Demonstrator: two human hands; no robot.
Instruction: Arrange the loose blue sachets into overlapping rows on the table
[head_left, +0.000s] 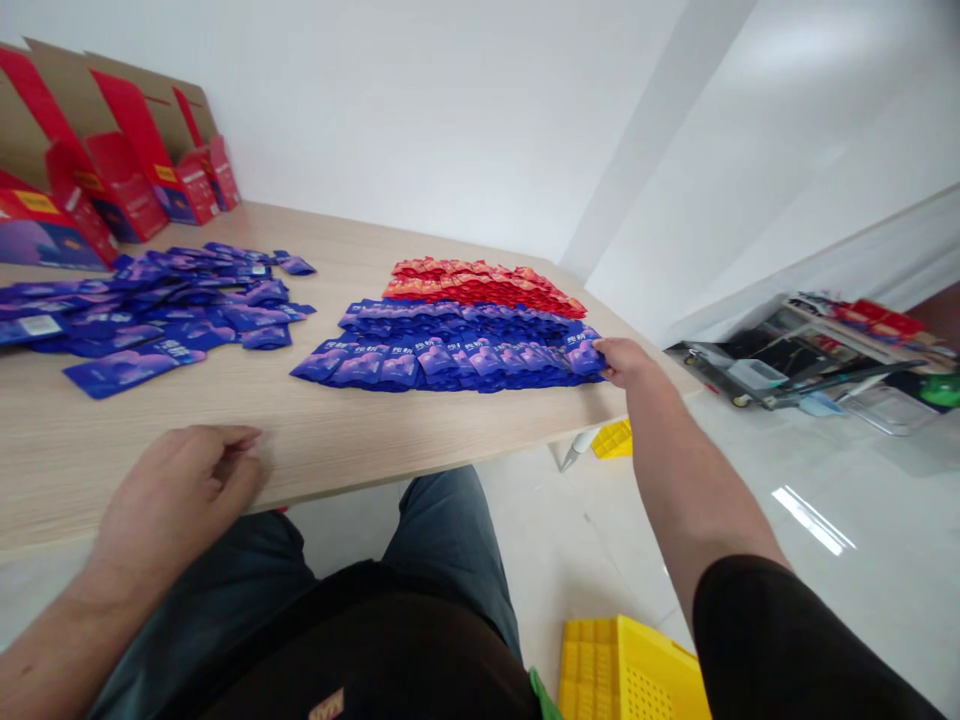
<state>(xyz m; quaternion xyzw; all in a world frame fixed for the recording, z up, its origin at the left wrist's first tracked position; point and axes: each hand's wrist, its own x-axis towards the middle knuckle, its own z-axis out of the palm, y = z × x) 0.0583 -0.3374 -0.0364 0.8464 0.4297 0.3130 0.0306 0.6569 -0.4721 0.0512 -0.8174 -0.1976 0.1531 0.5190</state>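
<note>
Open red cardboard boxes (pixel 124 170) stand beyond rows of glossy blue packets (pixel 450 365), the right hand's (pixel 626 362) fingers (pixel 609 352) pressed together at their edge, the left hand's (pixel 176 500) curled on the wooden surface (pixel 315 440).

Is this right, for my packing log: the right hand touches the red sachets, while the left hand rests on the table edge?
Not quite: the head view shows the right hand touching the end of the front row of blue sachets, not the red sachets, which lie further back. The left hand does rest on the table edge.
</note>
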